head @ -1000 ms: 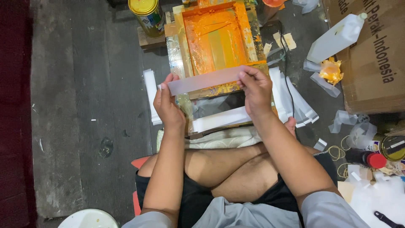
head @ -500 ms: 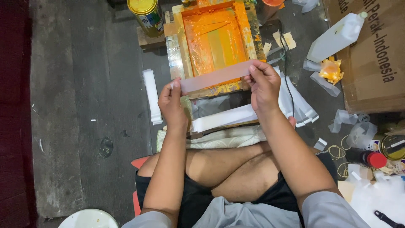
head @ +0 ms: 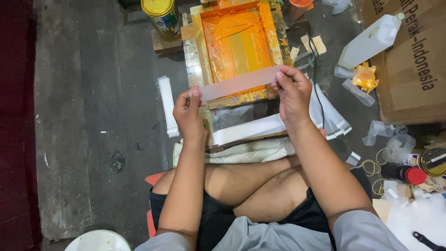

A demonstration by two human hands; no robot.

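A long translucent plastic strip (head: 239,82) is stretched between the two hands, held up over the near edge of an orange-inked printing screen frame (head: 238,44). The left hand (head: 188,111) has its grip pinched closed on the strip's left end, thumb on top; the right hand (head: 291,90) pinches the right end between thumb and fingertips, closed on it. The strip looks thin, light and floppy, likely slick, so it would sag or curl if held at one end only; taking it by both ends and keeping it taut seems the safest hold, with fingers kept near the edges. Just below the grip lie more white strips (head: 253,128) on a board against the person's crossed legs. Left of the left grip a narrow white stack (head: 167,106) lies on the grey floor (head: 93,116). Beyond the grip stands a yellow-lidded tin (head: 160,14); to the right of the right grip are a white plastic bottle (head: 369,42), a cardboard box (head: 413,69) and scattered scraps
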